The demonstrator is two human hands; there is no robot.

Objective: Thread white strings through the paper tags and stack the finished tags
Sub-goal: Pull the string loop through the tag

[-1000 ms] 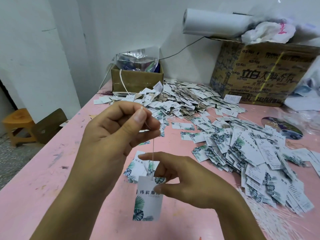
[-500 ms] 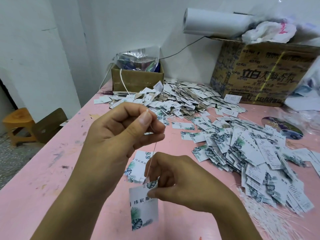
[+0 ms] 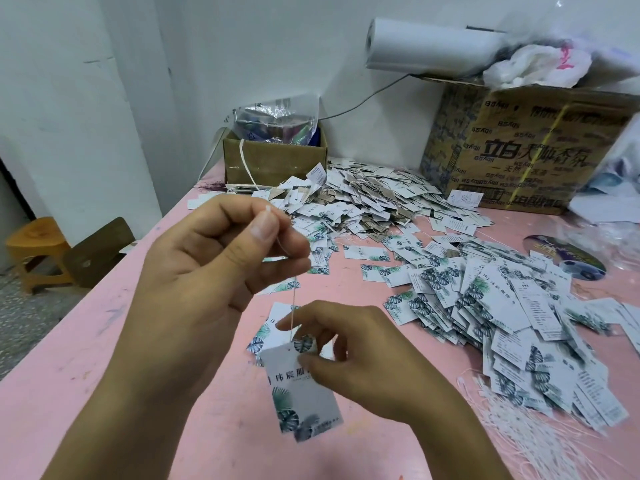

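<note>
My left hand (image 3: 221, 271) is raised and pinches the top end of a thin white string (image 3: 293, 306) between thumb and forefinger. The string runs straight down into a white paper tag (image 3: 301, 393) printed with green leaves, which hangs below. My right hand (image 3: 356, 355) grips the tag's top right corner, forefinger touching the string. A small stack of tags (image 3: 273, 329) lies on the pink table (image 3: 86, 358) behind the hanging tag. A bundle of loose white strings (image 3: 540, 434) lies at the lower right.
A spread of tags (image 3: 519, 323) covers the table's right side, and a bigger heap (image 3: 374, 202) lies at the back. A small cardboard box (image 3: 273, 161) and a large carton (image 3: 526, 147) stand against the wall. A wooden stool (image 3: 34, 251) stands on the floor at the left.
My right hand curled shut around the tag's top, then loosened its fingers again. The tag has swung slightly and hangs tilted. My left hand has stayed raised, string still pinched.
</note>
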